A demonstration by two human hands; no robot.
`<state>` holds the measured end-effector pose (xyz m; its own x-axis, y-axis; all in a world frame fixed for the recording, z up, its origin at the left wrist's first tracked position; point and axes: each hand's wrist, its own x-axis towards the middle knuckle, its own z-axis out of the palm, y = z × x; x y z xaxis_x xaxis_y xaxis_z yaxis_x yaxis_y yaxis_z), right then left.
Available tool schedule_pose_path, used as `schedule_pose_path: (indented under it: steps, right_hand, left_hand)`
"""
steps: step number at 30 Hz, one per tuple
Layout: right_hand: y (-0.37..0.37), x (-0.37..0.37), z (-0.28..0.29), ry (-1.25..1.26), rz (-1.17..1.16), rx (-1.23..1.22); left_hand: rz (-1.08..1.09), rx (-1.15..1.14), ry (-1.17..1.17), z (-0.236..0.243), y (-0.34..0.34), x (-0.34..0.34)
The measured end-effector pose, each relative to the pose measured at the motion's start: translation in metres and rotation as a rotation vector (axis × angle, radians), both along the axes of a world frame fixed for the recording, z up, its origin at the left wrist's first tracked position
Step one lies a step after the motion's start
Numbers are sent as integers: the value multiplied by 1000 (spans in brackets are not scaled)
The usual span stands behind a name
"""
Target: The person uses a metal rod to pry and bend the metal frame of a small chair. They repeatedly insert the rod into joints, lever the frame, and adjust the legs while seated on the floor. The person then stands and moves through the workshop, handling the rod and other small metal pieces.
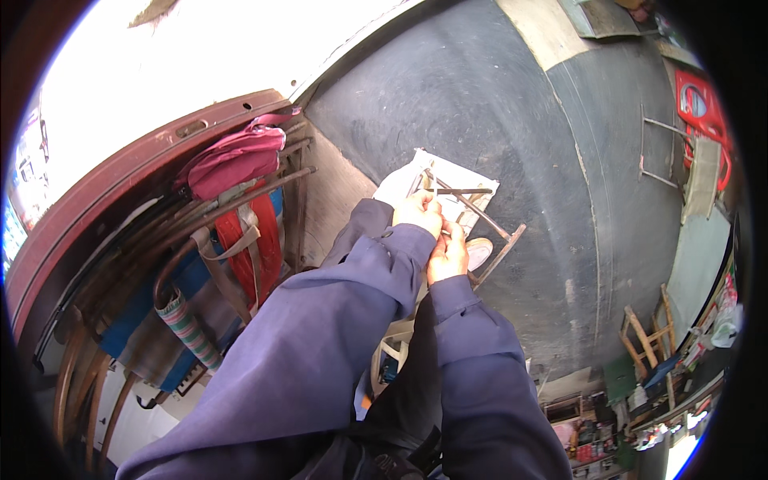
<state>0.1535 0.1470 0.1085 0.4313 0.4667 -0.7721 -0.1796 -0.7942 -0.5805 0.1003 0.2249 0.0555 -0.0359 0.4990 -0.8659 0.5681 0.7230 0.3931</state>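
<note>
My left hand [416,211] is closed at the frame of a small stool, its fingertips bunched together with a short pale bit showing above them. Just below and to the right, my right hand [449,254] is pinched shut close to the left hand's fingers. What either hand grips is too small or hidden to make out. The stool's pale seat piece [474,178] lies under and beyond my hands. Its brown metal tube legs [498,228] stick out to the right. A light-coloured shoe [479,253] shows beside the right hand.
To my left, folded chairs with striped cloth [186,308] lean by a dark red metal edge [120,168], with a pink bag [236,160] on top. Dark sheeting [480,88] covers the floor ahead. A red plastic case [701,104] and a wooden stool [650,336] are at the right.
</note>
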Motion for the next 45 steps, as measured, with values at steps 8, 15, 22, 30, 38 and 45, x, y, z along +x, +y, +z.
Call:
schedule_pose_path:
  steps: [8, 15, 22, 30, 38, 45]
  right_hand:
    - [5, 21, 1, 146, 79, -131]
    - [28, 22, 9, -260, 548, -33]
    - [27, -24, 20, -285, 462, -69]
    - [20, -10, 12, -40, 279, 116]
    - [24, -22, 18, -161, 364, -140]
    - [19, -12, 10, -173, 336, -32]
  left_hand:
    - [208, -210, -136, 21, 13, 4]
    - [344, -311, -258, -3, 14, -4]
    - [253, -258, -247, -15, 12, -24]
    - [57, -153, -116, -8, 4, -19]
    - [-266, -22, 107, -6, 7, -18]
    - [-203, -67, 94, -6, 10, -11]
